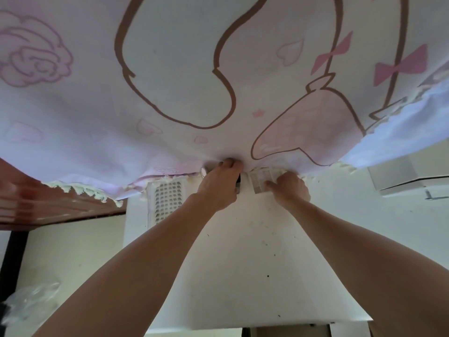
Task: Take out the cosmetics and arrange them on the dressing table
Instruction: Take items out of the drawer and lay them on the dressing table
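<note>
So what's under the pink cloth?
A white holed basket, a clear box at the right hand, a shiny round thing at the left hand. Anything further back is covered.

Pink printed cloth [170, 69] drapes over brown tabletop [48, 210].

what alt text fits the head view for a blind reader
Two bare arms reach across a white table to the hem of a pink cartoon-print cloth. The right hand holds a small pale box; the left hand curls beside a silver cap.
</note>
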